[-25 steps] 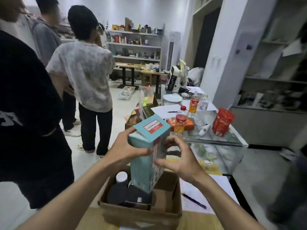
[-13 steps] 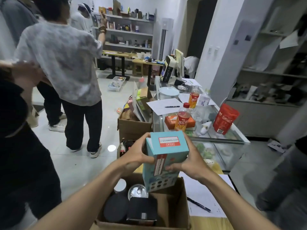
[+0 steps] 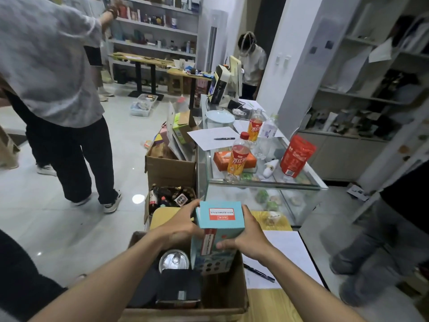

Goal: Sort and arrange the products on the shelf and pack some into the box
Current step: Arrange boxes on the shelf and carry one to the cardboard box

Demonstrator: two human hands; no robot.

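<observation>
A: Where's the tall teal cardboard carton w/ red label (image 3: 219, 231)?
B: Upright, lower end inside the open brown cardboard box (image 3: 222, 296), far-right corner. Left hand (image 3: 178, 228) & right hand (image 3: 248, 238) both curl round its sides.
A: Risk?
B: Silver pull-tab can (image 3: 173, 260) is in the box, just beside it. Carton base may catch the can's rim, tilt, and jam vs. the box wall.

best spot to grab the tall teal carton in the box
Likely the upper side faces, pinched from left and right: the teal carton stands roughly upright, its lower end down inside the cardboard box beside a can, so only the top is free.
</observation>
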